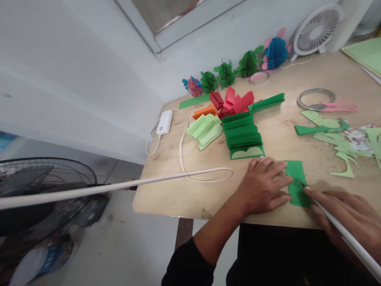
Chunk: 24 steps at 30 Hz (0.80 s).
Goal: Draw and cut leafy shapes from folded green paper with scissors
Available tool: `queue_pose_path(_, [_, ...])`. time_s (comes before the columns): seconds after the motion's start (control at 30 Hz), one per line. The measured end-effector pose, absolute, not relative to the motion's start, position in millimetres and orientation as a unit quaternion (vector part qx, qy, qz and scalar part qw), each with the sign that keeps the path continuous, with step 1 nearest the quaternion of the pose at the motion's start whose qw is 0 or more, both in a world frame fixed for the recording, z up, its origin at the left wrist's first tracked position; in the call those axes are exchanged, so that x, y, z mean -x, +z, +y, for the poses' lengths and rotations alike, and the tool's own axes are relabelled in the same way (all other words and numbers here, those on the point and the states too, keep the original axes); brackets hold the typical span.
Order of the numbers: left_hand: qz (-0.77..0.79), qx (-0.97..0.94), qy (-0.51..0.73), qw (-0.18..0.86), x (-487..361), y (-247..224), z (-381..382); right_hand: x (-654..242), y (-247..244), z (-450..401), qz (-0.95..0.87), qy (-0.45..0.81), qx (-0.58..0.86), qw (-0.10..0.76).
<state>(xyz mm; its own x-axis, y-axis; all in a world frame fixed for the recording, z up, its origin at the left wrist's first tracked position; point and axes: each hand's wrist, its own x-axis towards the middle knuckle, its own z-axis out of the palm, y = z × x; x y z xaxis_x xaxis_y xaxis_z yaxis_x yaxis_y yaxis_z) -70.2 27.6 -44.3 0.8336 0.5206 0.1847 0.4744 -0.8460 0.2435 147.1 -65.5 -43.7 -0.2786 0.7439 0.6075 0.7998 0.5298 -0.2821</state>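
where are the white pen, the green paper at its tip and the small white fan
White pen (347, 236): head view, middle of its barrel.
Green paper (297, 187): head view, its bare middle.
Small white fan (317, 35): head view, its hub.

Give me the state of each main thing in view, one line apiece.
Green sheet, flat
Pen, tip down at the green sheet
Left hand, spread, at the sheet's edge
Right hand, closed around the pen
Dark-green stack, pleated
Light-green papers, folded
Red papers, folded
Scraps, scattered
Pink scissors, lying down
Power bank, plugged in
Small fan, upright
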Motion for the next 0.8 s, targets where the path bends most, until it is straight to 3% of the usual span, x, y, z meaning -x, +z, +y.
queue_pose_path(0.3, [0.264,-0.951,0.123,0.101,70.7,-43.4,26.7,-148.6,-28.9,-59.8,-0.743,0.047,0.54,0.393])
queue_pose_path(0.8, [0.266,-0.949,0.128,0.115,71.2,-40.7,26.5,-141.0,-26.6,-22.4,-0.68,0.128,0.62,0.37])
